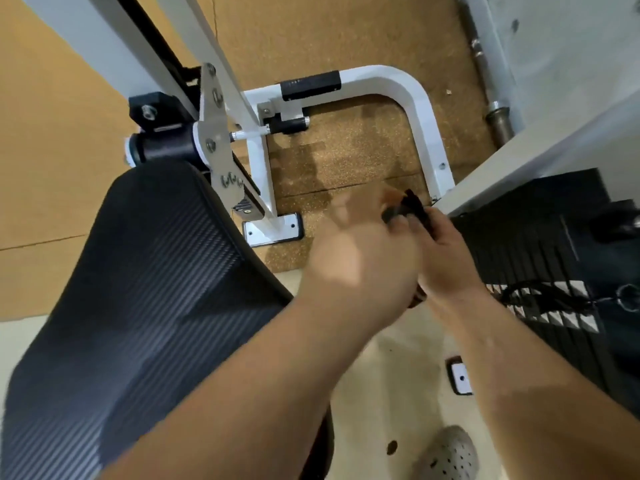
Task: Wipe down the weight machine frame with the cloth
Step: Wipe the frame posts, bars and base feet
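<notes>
Presently: both hands are out in front and low, over the base of the weight machine frame.

- Right hand: holds the cloth, which is dark and bunched, with the fingers curled round it.
- Left hand: motion-blurred, back toward the camera, fingertips up by the cloth. Cannot tell whether its fingers grip the cloth or lie slack.
- Cloth position: just beside the spot where the curved white base tube meets the pale slanted beam. Contact with the metal cannot be resolved.

Surroundings: a black ribbed seat pad at left and the weight stack at right under the beam. A barbell lies on the floor at top right, and one perforated shoe shows at the bottom.

Judgement: the step in hand looks like gathering or refolding the cloth between the hands, just short of the lower frame. Wiping at this joint is not evidently under way. How much of the frame is already done cannot be read from the surfaces.

The next move calls for a flat face of cloth pressed onto the tube. Strokes would then follow the curve toward the black foot grip, with extra care round the bolts and the foot plate.
</notes>
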